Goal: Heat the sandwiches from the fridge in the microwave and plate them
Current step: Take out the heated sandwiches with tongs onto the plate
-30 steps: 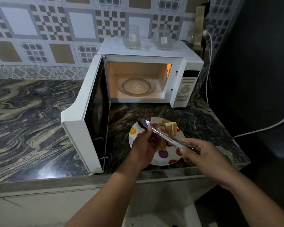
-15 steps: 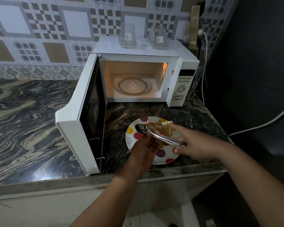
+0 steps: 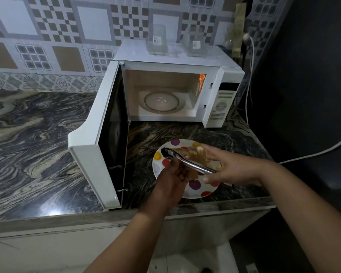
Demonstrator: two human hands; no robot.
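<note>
Dim kitchen corner, swirly dark marble counter (image 3: 37, 138) with patterned tiles behind it. Nearest the front edge is a polka-dot plate (image 3: 195, 186) holding the sandwiches (image 3: 197, 154). Both hands are over it: the left hand (image 3: 171, 178) is curled around the metal tongs (image 3: 187, 161) near their black tips, and the right hand (image 3: 230, 170) has the handle end between thumb and fingers, with its other fingers stretched out toward the bread. Can't really tell whether the tongs are biting anything.

Behind the plate, the microwave (image 3: 177, 79) stands with its door (image 3: 98, 146) swung wide, light on, glass turntable (image 3: 161, 101) bare. So I'd guess it's plating time. My tip: one hand on the tongs, squeeze gently so the bread doesn't squash, keep everything low over the plate.
</note>
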